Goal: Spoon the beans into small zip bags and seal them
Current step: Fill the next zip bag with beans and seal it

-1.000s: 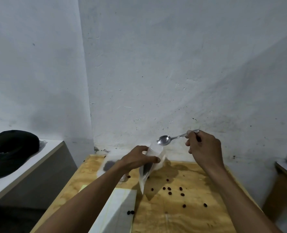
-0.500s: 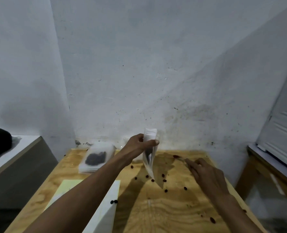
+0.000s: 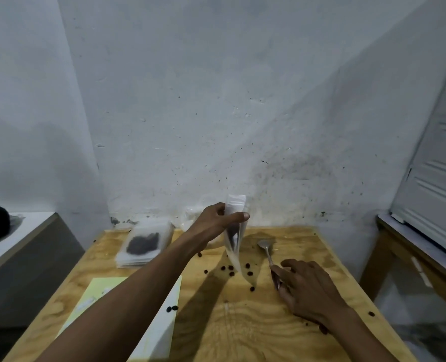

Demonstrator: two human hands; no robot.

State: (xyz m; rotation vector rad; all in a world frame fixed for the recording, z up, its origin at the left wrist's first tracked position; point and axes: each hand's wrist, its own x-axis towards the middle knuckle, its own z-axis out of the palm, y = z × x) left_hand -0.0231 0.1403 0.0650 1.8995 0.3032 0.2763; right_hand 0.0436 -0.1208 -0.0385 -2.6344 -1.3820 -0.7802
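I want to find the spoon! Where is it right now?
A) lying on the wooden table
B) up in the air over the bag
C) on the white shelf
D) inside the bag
A: the spoon lies flat on the wooden table, its handle under the right hand.

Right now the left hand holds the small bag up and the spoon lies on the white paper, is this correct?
Not quite. The left hand does hold the small bag up, but in the head view the spoon lies on the bare wooden table, under the right hand.
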